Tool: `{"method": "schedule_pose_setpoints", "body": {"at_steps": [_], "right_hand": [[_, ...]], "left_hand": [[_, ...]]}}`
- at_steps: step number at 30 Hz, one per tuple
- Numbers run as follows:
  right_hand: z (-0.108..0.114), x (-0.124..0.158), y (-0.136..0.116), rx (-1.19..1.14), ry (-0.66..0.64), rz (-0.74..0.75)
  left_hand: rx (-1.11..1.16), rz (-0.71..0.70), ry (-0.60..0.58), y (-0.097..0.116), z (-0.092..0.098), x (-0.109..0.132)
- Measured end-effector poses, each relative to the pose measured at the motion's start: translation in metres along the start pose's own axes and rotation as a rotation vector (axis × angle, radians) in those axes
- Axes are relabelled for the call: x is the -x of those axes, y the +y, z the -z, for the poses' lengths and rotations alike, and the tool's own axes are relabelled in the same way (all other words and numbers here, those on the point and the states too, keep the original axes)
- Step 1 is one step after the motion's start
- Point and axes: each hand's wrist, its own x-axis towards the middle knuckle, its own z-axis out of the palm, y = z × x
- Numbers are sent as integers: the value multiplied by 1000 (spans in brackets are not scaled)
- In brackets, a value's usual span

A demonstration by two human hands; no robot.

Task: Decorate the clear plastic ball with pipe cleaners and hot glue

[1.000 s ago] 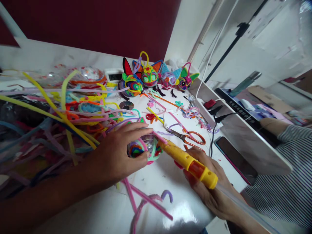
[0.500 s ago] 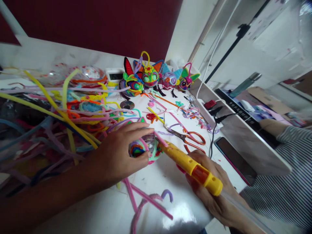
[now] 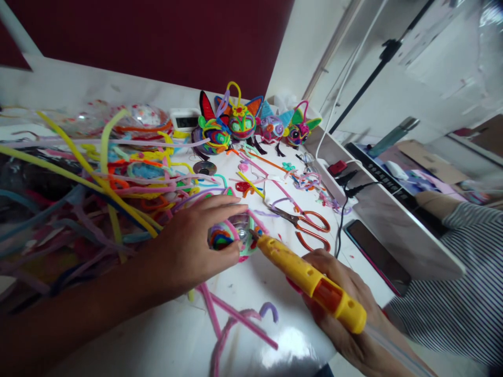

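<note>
Fingers point(image 3: 222, 212) of the left hand point(image 3: 192, 246) are clamped round a ball point(image 3: 236, 230), thumb on the near side, the rest over the top, so call that ball the middle of the clock. It's see-through shiny plastic, partly covered in fuzzy coils and strips of pink, mint, orange and blue. Right hand point(image 3: 341, 303) comes in from about 4 o'clock, wrapped round a glue gun point(image 3: 310, 280), though some of its fingers are hidden underneath. Gun's smooth hard yellow plastic with a see-through orange window and a clear stick point(image 3: 393, 347) out the back; its nozzle is right up by the ball, can't tell if they touch. Scissors point(image 3: 295, 220) with orange loop handles lie spread at 3 o'clock, flat glossy phone point(image 3: 377, 256) further out that way. Big tangle of fluffy stems point(image 3: 98, 183) from 9 to 10, and pink stems point(image 3: 243, 320) crossed at 6 on the shiny white desk point(image 3: 291, 314). Up at 12 to 1, four round critters point(image 3: 241, 125) with pointy wound ears sit in a row.
</note>
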Motion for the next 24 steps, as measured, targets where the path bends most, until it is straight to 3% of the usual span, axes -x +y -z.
{"method": "schedule_pose_setpoints", "body": {"at_steps": [3,8,18,24], "right_hand": [[1,1,0,-10,-6,62],[4,4,-4,29,-55,-5],[-1,7,-8,-5,-15,-62],[3,2,-3,2,-13,29]], "left_hand": [[3,7,-22,2,1,-1],[11,-13,7,1,2,-1],[7,-46,44,-3,-4,0],[2,-13,21,2,-1,-2]]}}
